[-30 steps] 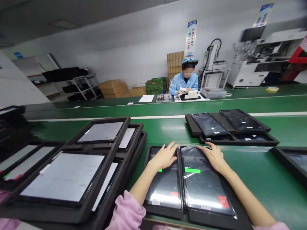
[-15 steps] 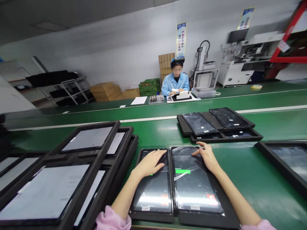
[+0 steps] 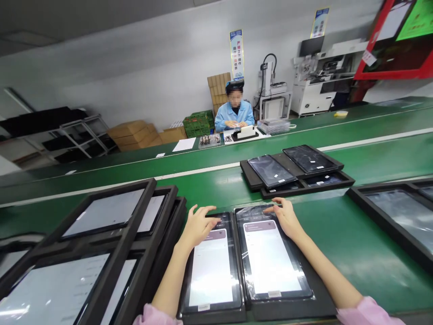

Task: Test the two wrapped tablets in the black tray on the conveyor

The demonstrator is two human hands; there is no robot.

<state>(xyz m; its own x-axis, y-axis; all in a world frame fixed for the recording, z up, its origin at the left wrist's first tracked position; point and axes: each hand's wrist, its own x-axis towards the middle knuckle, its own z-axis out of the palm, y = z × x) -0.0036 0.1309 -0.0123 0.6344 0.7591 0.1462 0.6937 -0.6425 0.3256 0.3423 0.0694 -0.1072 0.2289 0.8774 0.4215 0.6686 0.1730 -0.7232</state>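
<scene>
Two tablets lie side by side in a black foam tray point(image 3: 291, 307) on the green belt in front of me. My left hand point(image 3: 198, 225) rests with spread fingers on the far end of the left tablet point(image 3: 211, 271). The right tablet point(image 3: 270, 262) is wrapped in clear film, and my right hand point(image 3: 286, 215) lies flat on its far end. Both screens glow white. Neither hand grips anything.
Stacked black trays point(image 3: 111, 234) with lit tablets stand at my left. Another tray point(image 3: 296, 174) with dark tablets lies further up the belt, and one more tray point(image 3: 392, 212) at the right. A person in a blue coat point(image 3: 234, 115) sits across the line. Cardboard boxes point(image 3: 131, 131) stand by the wall.
Both tablet screens have turned from dark with a green bar to white. My left hand's fingers have spread and shifted to the tablet's top edge. The view has swung to the right.
</scene>
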